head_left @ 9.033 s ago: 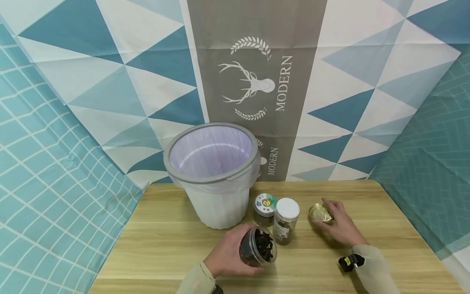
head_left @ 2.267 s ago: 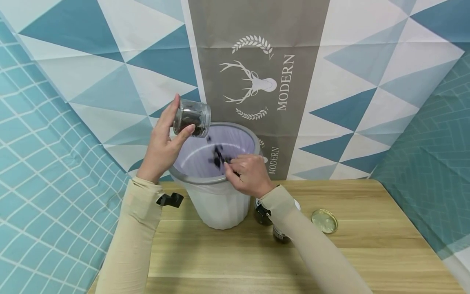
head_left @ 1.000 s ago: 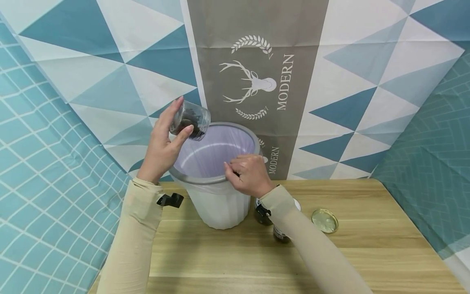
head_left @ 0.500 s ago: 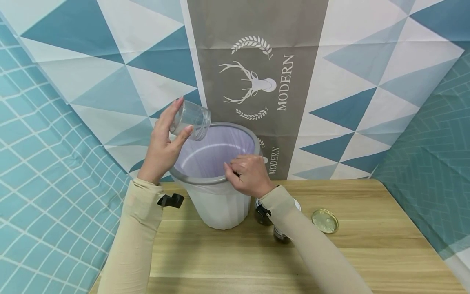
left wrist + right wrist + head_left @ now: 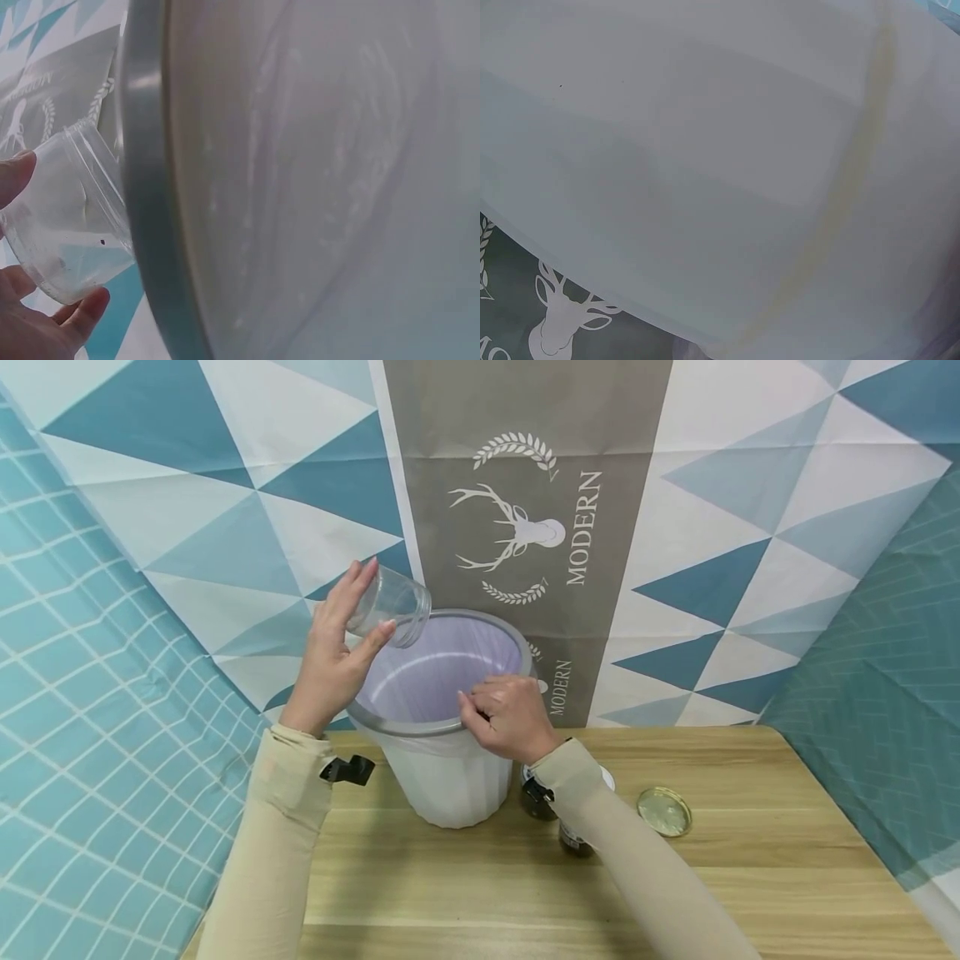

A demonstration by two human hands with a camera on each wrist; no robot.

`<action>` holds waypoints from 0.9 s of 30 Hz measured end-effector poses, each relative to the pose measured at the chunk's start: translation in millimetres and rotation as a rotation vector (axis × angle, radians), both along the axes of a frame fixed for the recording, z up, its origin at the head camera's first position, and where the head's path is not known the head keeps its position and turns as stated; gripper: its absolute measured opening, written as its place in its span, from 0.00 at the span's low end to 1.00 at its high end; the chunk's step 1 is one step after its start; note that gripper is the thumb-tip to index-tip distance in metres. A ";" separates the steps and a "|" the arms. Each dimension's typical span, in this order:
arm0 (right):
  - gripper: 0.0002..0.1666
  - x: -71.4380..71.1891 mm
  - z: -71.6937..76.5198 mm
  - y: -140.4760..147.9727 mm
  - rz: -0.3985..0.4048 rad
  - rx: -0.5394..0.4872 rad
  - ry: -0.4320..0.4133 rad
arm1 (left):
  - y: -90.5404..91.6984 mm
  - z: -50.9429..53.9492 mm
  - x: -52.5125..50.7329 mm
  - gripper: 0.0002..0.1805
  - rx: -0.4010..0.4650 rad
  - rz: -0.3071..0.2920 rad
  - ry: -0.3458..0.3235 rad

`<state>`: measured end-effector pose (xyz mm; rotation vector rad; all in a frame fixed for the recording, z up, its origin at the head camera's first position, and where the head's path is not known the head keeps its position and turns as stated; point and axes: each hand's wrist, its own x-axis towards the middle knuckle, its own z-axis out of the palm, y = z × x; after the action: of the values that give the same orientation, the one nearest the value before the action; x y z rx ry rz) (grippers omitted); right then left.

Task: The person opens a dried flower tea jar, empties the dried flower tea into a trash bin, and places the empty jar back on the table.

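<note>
Jar (image 5: 393,597), clear and tilted, has its mouth over the lined bin (image 5: 453,789), held between thumb and fingers by the left grip (image 5: 327,664); a dark speck (image 5: 103,241) shows in it. The right grip (image 5: 510,717) curls at the bin's near side, holding what, I cannot tell. A gold-edged lid (image 5: 664,812) lies on the counter (image 5: 450,893).

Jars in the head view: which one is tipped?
The clear jar in the left hand, its mouth toward the bin; the other two jars stand on the table.
</note>
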<state>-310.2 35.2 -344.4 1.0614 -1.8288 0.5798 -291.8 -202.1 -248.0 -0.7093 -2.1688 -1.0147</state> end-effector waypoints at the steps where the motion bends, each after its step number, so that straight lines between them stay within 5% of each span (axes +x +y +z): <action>1: 0.31 0.0 0.1 -0.2 0.002 0.001 0.002 | -0.1 -0.2 -0.1 0.37 -0.001 -0.002 0.003; 27: 0.24 5.7 1.2 4.2 -0.019 0.049 -0.067 | 0.7 -4.3 -0.3 0.40 0.046 -0.002 0.024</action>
<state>-304.5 39.4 -343.2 1.0672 -1.9182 0.5681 -292.1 -201.4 -252.3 -0.6983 -2.1178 -1.0485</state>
